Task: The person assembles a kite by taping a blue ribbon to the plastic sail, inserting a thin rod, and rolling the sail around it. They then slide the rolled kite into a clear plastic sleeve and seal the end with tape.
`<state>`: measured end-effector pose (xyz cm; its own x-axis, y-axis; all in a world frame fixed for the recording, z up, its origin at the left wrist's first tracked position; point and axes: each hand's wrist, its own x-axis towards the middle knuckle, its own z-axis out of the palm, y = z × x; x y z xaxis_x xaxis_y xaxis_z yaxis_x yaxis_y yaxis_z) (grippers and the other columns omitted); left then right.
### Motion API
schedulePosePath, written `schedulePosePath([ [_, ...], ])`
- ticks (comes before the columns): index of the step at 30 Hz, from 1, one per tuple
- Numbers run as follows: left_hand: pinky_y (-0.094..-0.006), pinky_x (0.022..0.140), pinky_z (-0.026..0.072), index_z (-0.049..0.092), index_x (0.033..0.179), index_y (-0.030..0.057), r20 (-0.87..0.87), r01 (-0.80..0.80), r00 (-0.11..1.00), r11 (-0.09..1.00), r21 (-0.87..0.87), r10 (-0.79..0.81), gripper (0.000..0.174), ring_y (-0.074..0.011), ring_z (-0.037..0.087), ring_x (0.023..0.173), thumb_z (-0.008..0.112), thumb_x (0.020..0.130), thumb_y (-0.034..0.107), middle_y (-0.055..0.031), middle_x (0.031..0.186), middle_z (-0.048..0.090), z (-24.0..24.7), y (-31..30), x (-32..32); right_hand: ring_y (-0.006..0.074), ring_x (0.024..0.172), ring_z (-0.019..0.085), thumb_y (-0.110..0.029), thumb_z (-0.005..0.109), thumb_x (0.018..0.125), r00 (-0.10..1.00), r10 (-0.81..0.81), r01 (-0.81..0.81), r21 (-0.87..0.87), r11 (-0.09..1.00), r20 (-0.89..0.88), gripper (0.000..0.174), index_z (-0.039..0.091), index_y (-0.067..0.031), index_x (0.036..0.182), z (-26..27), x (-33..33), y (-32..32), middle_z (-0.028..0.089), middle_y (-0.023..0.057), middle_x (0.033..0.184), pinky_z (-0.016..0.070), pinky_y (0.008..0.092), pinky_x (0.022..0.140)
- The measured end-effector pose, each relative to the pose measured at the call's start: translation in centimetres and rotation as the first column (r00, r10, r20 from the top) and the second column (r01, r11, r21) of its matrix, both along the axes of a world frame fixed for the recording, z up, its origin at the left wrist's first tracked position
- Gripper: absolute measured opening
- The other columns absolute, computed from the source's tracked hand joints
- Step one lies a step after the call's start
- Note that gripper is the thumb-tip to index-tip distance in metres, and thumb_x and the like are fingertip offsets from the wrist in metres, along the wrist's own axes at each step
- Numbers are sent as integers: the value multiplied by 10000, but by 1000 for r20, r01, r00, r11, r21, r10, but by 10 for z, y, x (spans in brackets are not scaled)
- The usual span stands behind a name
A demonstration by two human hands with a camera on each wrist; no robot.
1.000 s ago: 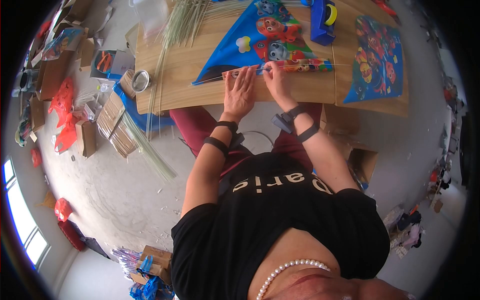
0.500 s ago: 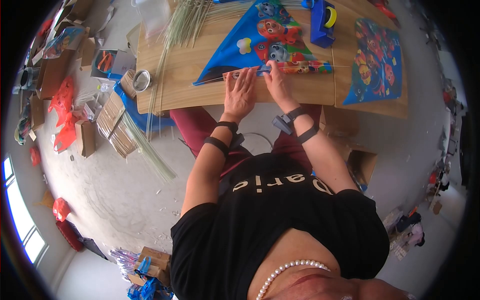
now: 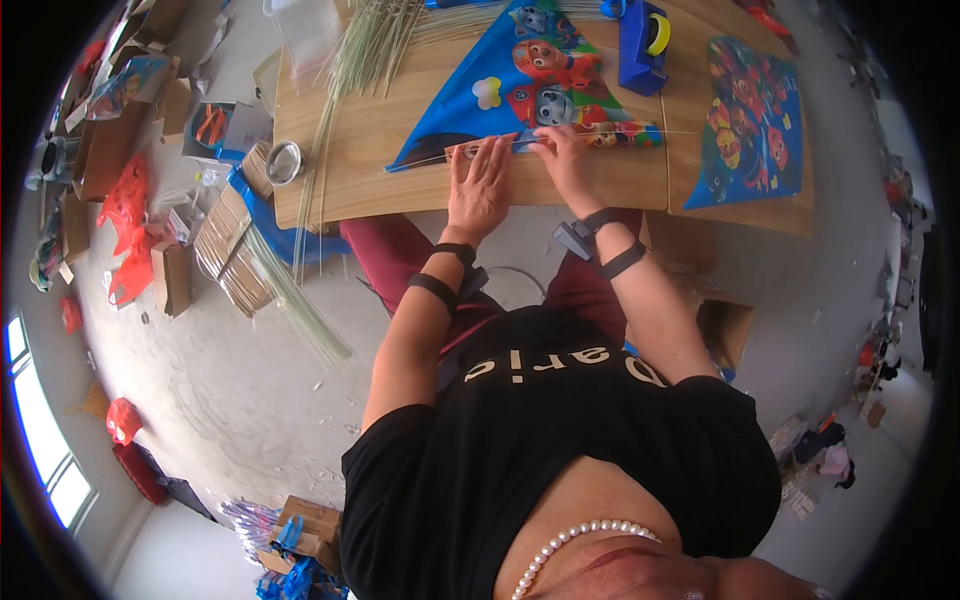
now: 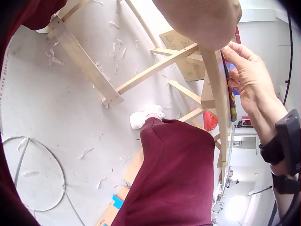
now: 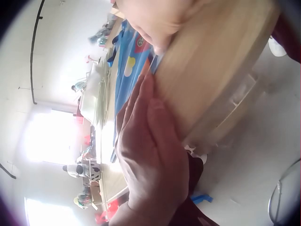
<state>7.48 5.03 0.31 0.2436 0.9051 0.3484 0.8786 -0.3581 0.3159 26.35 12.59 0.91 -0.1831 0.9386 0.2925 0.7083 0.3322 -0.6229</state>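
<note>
A blue cartoon-printed sheet [image 3: 450,105] lies on the wooden table, its near edge folded into a narrow strip along a thin rod. Flat on the left part of that strip, the left hand [image 3: 480,185] presses with extended fingers. Just right of it, the right hand [image 3: 566,165] pinches the folded edge between thumb and curled fingers. The right wrist view shows the left hand [image 5: 153,150] flat at the sheet [image 5: 123,70], with the right hand [image 5: 157,19] above. In the left wrist view the right hand [image 4: 254,77] is at the table edge.
A blue tape dispenser [image 3: 640,55] stands behind the sheet, and another printed sheet [image 3: 755,125] lies at the right. Thin pale rods [image 3: 372,50] and a round metal dish [image 3: 283,162] are on the left. Boxes and red bags lie on the floor.
The right hand has shifted slightly right along the folded edge, its wrist and forearm turning a little. The left hand has stayed in place.
</note>
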Motion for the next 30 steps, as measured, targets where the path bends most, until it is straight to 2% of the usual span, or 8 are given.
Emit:
schedulePosePath([
  [6,-603,1236,192,475,1506,66,2,-8,1000,1000,15,8,622,-205,401,1487,584,904,181,-25,1599,439,-1,0,1,264,1048,658,-214,781,864,970,41,-51,36,998,239,226,729,-146,1073,28,13,1,685,41,1099,487,490,911],
  [9,-603,1237,194,486,1500,68,-9,-8,1000,1000,28,8,616,-210,407,1485,588,904,186,-32,1593,450,-5,2,1,262,1283,564,-272,733,918,920,143,-192,100,976,366,359,689,-145,1251,32,0,-15,629,64,1352,367,553,1097],
  [12,-601,1239,189,498,1494,69,-10,-5,1000,1000,24,5,610,-214,409,1485,595,903,184,-44,1584,465,-7,-1,2,254,1527,314,-347,595,1019,859,232,-276,30,961,456,582,459,-141,1546,7,3,-32,392,80,1633,167,556,1253],
  [17,-589,1241,184,518,1481,74,-1,11,1000,1000,24,-11,599,-227,419,1476,604,896,170,-58,1559,493,2,0,2,257,1539,290,-321,575,1027,859,230,-268,20,963,458,584,426,-163,1569,4,6,-35,358,75,1652,155,568,1253],
  [20,-539,1198,266,600,1396,117,172,-11,985,1000,-20,14,532,-274,505,1354,630,866,134,-108,1367,592,20,12,-1,262,1554,264,-313,553,1034,857,224,-266,28,963,463,584,407,-174,1583,6,8,-31,332,76,1667,140,576,1257],
  [21,-537,1152,319,636,1318,122,181,-128,977,987,95,109,480,-322,524,1283,668,839,115,-130,1275,595,13,22,-8,262,1558,256,-312,545,1037,860,236,-279,30,960,452,579,407,-178,1583,5,8,-33,328,73,1670,140,576,1259],
  [25,-505,1060,409,611,1275,72,180,-536,813,833,-138,553,449,-368,523,1237,732,850,154,-148,1276,581,29,76,-43,245,1566,239,-356,532,1038,850,198,-256,55,965,489,594,393,-189,1591,-7,9,-34,317,63,1676,133,572,1266],
  [30,-445,947,514,607,1240,43,47,-416,893,860,-296,448,481,-393,619,1152,789,831,219,-170,1237,632,30,110,-71,218,1554,244,-419,498,1049,831,180,-233,36,972,526,580,402,-216,1583,3,10,-35,321,51,1671,91,552,1278],
])
